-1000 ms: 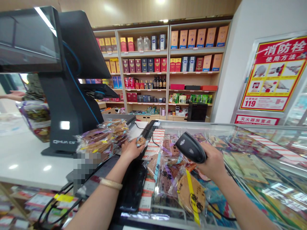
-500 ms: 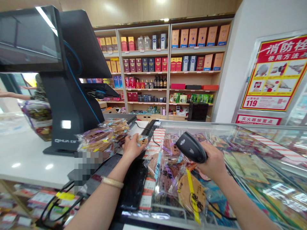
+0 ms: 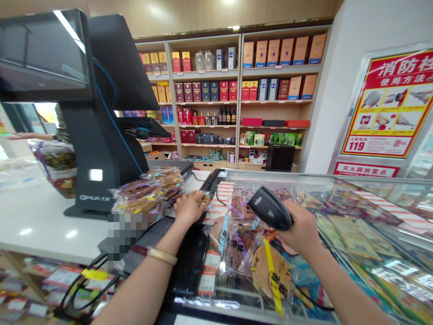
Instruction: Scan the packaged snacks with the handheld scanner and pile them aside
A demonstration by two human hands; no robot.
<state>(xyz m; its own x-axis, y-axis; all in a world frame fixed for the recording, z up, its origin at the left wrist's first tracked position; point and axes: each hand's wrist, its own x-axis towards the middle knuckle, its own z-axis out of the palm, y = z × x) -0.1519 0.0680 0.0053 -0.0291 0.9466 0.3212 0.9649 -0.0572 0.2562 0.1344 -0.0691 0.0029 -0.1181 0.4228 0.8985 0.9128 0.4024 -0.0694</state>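
Observation:
My right hand [image 3: 301, 225] is wrapped around a black barcode scanner [image 3: 269, 208], its head tilted up and to the left over the glass counter. My left hand [image 3: 188, 208] is closed on a clear-wrapped round cracker [image 3: 203, 198] beside the pile. Left of that hand lies a heap of wrapped crackers [image 3: 144, 192] with purple, yellow and blue labels. Beneath the scanner, more packets rest on the glass; the nearest is a large round cracker with a yellow strip [image 3: 270, 271]. The scanner's trigger is hidden by my fingers.
A dark checkout terminal [image 3: 104, 149] stands on the white counter [image 3: 40, 225] at left. Behind it are a tall wrapped bag [image 3: 57, 167] and another person's hand [image 3: 30, 135]. The glass display case [image 3: 365, 239] extends right. A cable [image 3: 311, 300] lies near my right forearm.
My left hand has shifted slightly, its fingers now lying lower over the wrapped cracker. The scanner stays in nearly the same place. The other person's hand at far left has moved a little.

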